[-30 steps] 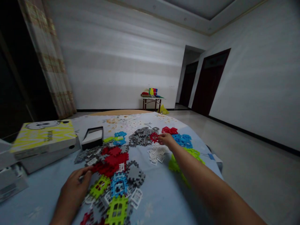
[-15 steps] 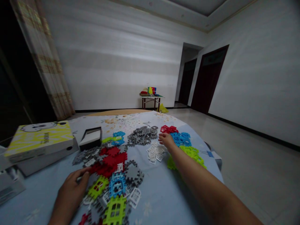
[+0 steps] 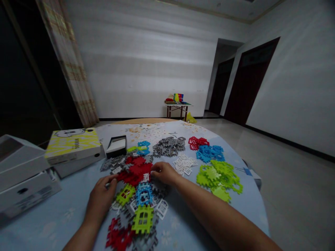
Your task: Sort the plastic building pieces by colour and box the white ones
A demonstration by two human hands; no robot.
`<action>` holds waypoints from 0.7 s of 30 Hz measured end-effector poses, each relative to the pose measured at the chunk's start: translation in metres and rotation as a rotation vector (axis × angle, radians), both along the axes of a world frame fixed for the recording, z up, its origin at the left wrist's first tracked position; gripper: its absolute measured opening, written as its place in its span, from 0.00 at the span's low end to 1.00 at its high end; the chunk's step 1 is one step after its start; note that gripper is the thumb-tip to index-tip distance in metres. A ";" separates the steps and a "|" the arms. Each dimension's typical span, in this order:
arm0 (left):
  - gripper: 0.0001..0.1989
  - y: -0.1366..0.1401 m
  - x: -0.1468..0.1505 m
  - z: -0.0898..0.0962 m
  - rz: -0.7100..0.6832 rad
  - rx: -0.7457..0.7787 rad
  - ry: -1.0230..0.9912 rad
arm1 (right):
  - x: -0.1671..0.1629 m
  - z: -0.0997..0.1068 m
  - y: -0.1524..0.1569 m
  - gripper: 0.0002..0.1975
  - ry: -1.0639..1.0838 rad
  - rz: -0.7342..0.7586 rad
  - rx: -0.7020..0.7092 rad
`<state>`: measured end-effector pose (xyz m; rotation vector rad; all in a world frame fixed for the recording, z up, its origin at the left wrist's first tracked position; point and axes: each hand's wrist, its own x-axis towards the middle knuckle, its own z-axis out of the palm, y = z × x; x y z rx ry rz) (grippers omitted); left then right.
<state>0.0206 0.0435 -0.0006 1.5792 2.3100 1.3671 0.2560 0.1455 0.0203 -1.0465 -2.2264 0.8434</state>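
In the head view my left hand (image 3: 101,195) is closed, its fingertips at the left edge of the red interlocking building pieces (image 3: 136,170), apparently gripping one. My right hand (image 3: 166,172) reaches the pile's right edge with fingers bent together; what they hold, if anything, is hidden. Just below lie a blue window-frame piece (image 3: 144,194), a green window piece (image 3: 143,219) and a smaller green one (image 3: 126,194). White window inserts (image 3: 162,208) and grey pieces sit among them. More red pieces (image 3: 119,235) lie nearest me.
Sorted heaps lie beyond and to the right: grey (image 3: 169,146), white (image 3: 184,164), red (image 3: 198,142), blue (image 3: 209,153) and green (image 3: 220,176). At left stand a yellow-and-white box (image 3: 74,144), a black tray (image 3: 116,153) and white boxes (image 3: 26,188).
My right hand has moved from beside the white and red heaps back to the mixed pile's red pieces. My left hand stays at their left edge. The view has turned slightly left.
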 end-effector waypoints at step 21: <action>0.19 -0.002 0.004 0.005 -0.004 0.015 -0.017 | -0.043 0.013 -0.011 0.11 -0.049 0.031 0.164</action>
